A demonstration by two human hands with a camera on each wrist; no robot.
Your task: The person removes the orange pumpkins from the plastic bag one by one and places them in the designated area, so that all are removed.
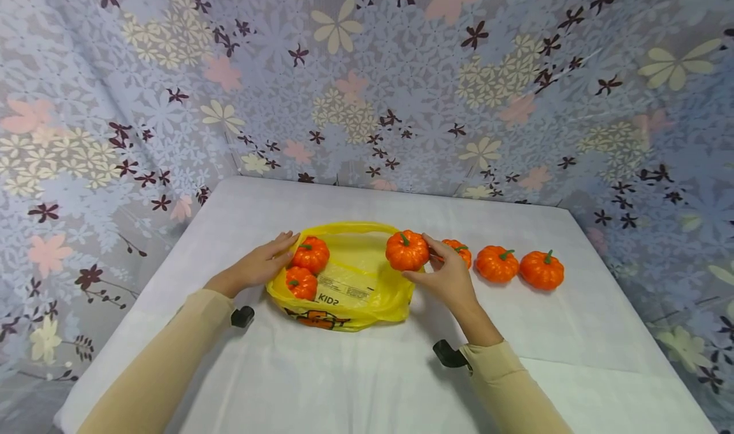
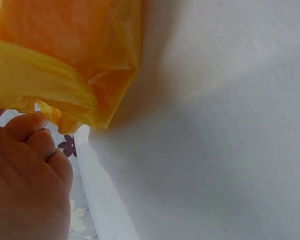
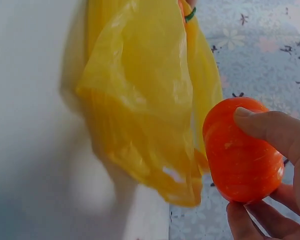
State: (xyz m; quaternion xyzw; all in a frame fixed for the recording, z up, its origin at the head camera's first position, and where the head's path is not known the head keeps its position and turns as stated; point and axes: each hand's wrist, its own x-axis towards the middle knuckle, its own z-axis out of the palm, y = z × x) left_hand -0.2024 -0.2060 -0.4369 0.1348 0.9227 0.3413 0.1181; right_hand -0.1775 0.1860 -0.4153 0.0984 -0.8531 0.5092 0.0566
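In the head view my right hand grips a small orange toy pumpkin with a green stem, over the right rim of a yellow plastic bag. The thumb and fingertips lie on opposite sides of this pumpkin in the right wrist view. My left hand holds the bag's left edge, its fingers partly hidden by the plastic in the left wrist view. The bag lies with its mouth open upward. Inside, against its left side, sit two more pumpkins, an upper one and a lower one.
Three pumpkins line up right of the bag: one partly behind my right hand, a middle one and an outer one. A white cloth covers the table. Floral fabric hangs behind and at both sides.
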